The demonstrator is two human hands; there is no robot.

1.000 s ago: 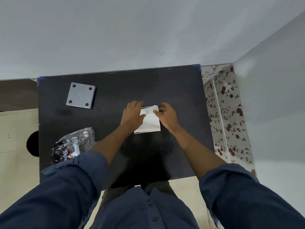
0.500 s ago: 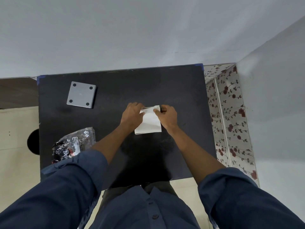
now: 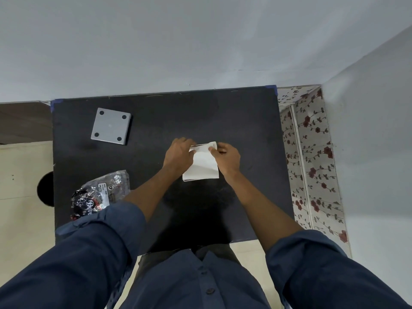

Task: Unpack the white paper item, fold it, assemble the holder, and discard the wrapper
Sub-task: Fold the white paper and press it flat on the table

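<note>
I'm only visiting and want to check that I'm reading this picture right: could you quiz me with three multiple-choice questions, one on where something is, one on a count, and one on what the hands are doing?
1. Where does the grey square plate lie on the black table?
A. far left corner
B. near right corner
C. under the hands

2. How many dark round dots show on that plate?
A. two
B. four
C. six

3. What is happening to the white paper item?
A. it lies untouched
B. only one hand holds it
C. both hands pinch its far edge

Answers: 1 A, it sits far and left of the crinkled plastic wrapper. 2 B, one dot near each corner. 3 C, the left hand and right hand grip its top edge.
</note>
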